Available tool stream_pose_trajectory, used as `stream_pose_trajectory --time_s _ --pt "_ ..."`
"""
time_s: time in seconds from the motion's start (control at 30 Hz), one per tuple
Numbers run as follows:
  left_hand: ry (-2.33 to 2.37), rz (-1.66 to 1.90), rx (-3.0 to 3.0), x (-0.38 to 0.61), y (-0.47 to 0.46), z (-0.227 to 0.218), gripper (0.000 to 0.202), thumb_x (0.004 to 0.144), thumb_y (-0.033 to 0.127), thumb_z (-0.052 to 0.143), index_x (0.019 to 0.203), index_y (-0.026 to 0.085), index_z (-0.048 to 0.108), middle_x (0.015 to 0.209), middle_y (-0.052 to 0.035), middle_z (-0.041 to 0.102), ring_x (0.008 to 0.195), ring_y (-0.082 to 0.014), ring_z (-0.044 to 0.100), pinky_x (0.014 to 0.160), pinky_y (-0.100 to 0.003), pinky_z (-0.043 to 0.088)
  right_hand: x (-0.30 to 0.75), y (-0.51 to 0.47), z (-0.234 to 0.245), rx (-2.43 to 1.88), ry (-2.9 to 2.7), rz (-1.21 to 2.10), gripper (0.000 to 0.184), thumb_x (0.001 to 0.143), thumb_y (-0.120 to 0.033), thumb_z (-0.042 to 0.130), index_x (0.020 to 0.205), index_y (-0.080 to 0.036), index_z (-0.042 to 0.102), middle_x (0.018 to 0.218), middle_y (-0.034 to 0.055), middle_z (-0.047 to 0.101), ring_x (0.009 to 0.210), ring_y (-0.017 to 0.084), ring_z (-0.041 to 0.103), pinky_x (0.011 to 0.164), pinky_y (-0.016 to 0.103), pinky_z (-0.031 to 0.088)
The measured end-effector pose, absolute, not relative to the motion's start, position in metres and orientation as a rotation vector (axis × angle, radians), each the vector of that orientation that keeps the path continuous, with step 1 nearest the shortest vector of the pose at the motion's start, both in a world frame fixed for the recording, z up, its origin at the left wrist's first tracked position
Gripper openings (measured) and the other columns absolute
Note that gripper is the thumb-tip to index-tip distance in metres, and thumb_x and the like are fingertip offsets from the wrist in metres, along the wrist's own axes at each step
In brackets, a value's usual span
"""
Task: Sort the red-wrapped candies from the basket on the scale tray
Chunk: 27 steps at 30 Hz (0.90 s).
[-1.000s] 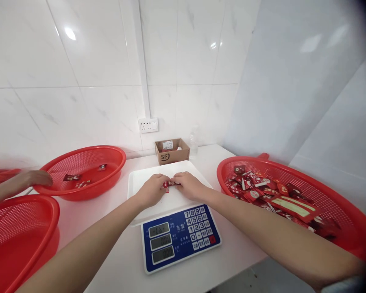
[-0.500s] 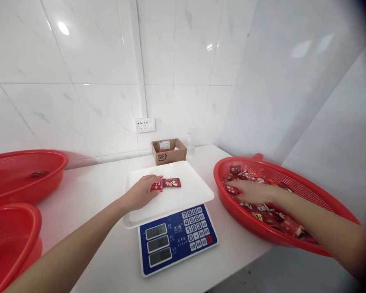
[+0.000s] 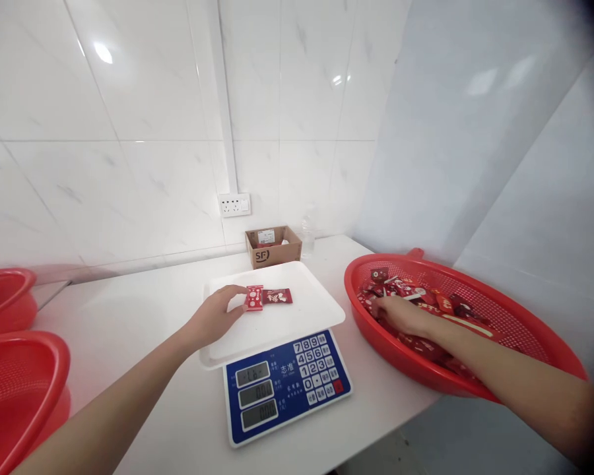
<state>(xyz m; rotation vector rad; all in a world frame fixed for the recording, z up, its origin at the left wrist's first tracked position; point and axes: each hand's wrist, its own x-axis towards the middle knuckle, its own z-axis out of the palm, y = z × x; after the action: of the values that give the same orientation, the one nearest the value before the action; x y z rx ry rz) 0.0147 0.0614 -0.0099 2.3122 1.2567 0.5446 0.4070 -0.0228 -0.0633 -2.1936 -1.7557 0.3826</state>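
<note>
On the white weighing tray [image 3: 297, 323] of a digital scale [image 3: 287, 389] lie two small wrapped packets in a row: a bright red patterned packet [image 3: 254, 298] and a dark red packet [image 3: 278, 297]. My left hand [image 3: 218, 316] is at the left edge of the bright red packet, its thumb and forefinger apart; contact is hard to make out. On the right, my right hand [image 3: 400, 316] reaches into a red plastic basket [image 3: 376, 356] among many red wrapped packets [image 3: 416, 290]. Its fingertips are hidden there, so what it holds does not show.
A small cardboard box [image 3: 273, 248] and a clear plastic bottle [image 3: 307, 234] stand at the back against the tiled wall. At the left are two more red baskets, a near one [image 3: 54, 369] and a far one [image 3: 22, 290]. The white table [image 3: 153, 290] ends in front of the scale.
My left hand has drawn slightly left, uncovering more of the bright red packet. My right hand has dug among the packets, shifting them. The far left basket has moved left.
</note>
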Motion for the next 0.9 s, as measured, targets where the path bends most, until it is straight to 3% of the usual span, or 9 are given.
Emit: stream_pose_trajectory --time_s 0.1,0.2,0.27,0.37,0.5,0.67,0.8,0.9 --pt "1.283 0.565 2.248 0.015 0.059 -0.005 0.034 0.087 0.036 0.047 0.117 0.026 0.058 0.13 -0.0036 0.06 0.116 -0.0264 0.055 0.092 -0.038 0.047 0.41 -0.025 -0.05 -2.243 -1.74 0.293 0.015 0.089 -0.024 0.06 0.078 -0.014 0.064 0.081 0.0017 0.067 0.077 0.016 0.063 0.077 0.034 0.05" --pt "1.272 0.596 2.181 0.019 0.055 0.0 0.033 0.087 0.038 0.048 0.116 0.026 0.059 0.131 -0.0034 0.059 0.119 -0.0271 0.053 0.094 -0.04 0.045 0.411 -0.029 -0.027 -2.226 -1.649 0.14 0.019 0.081 -0.004 0.054 0.07 -0.016 0.066 0.082 0.0093 0.07 0.081 0.022 0.063 0.076 0.033 0.044" --pt "1.238 0.615 2.135 0.023 0.051 0.004 0.033 0.087 0.04 0.047 0.114 0.026 0.059 0.132 -0.0034 0.058 0.121 -0.0274 0.052 0.097 -0.041 0.044 0.406 -0.03 -0.006 -2.178 -1.578 0.052 0.024 0.077 -0.001 0.049 0.072 -0.016 0.067 0.086 0.0141 0.071 0.084 0.026 0.063 0.076 0.035 0.042" --pt "1.154 0.626 2.068 0.035 0.043 0.011 0.036 0.089 0.046 0.046 0.114 0.025 0.059 0.131 -0.0049 0.059 0.119 -0.0266 0.054 0.099 -0.042 0.044 0.386 -0.025 0.025 -2.057 -1.483 -0.036 0.025 0.081 -0.006 0.044 0.078 -0.015 0.067 0.094 0.0145 0.07 0.091 0.028 0.062 0.08 0.038 0.043" --pt "0.905 0.602 1.819 0.062 0.025 0.02 0.047 0.088 0.053 0.051 0.126 0.025 0.05 0.13 -0.0082 0.06 0.119 -0.025 0.055 0.099 -0.04 0.044 0.326 -0.007 0.049 -1.759 -1.551 0.027 0.022 0.085 -0.013 0.046 0.086 -0.02 0.067 0.096 0.0043 0.071 0.093 0.02 0.063 0.087 0.035 0.044" --pt "0.57 0.692 1.251 0.093 0.008 0.018 0.048 0.084 0.04 0.063 0.126 0.02 0.049 0.123 -0.0132 0.062 0.112 -0.026 0.059 0.094 -0.041 0.047 0.246 0.014 0.041 -1.398 -1.659 0.253 0.02 0.087 -0.011 0.046 0.087 -0.02 0.065 0.095 0.0014 0.07 0.091 0.016 0.063 0.086 0.032 0.047" --pt "0.635 0.829 1.219 0.088 0.015 0.008 0.038 0.084 0.035 0.063 0.118 0.019 0.052 0.115 -0.0109 0.065 0.103 -0.023 0.063 0.085 -0.036 0.05 0.226 0.019 0.029 -1.275 -1.636 0.475 0.018 0.089 -0.015 0.048 0.098 -0.02 0.062 0.103 0.0045 0.067 0.094 0.016 0.062 0.087 0.035 0.048" --pt "0.68 0.847 1.255 0.076 0.023 0.002 0.043 0.08 0.034 0.068 0.116 0.019 0.051 0.108 -0.0094 0.067 0.096 -0.0222 0.065 0.08 -0.034 0.05 0.229 0.019 0.022 -1.254 -1.615 0.69 0.019 0.087 -0.018 0.054 0.104 -0.02 0.061 0.097 0.0059 0.068 0.083 0.016 0.064 0.077 0.034 0.053"
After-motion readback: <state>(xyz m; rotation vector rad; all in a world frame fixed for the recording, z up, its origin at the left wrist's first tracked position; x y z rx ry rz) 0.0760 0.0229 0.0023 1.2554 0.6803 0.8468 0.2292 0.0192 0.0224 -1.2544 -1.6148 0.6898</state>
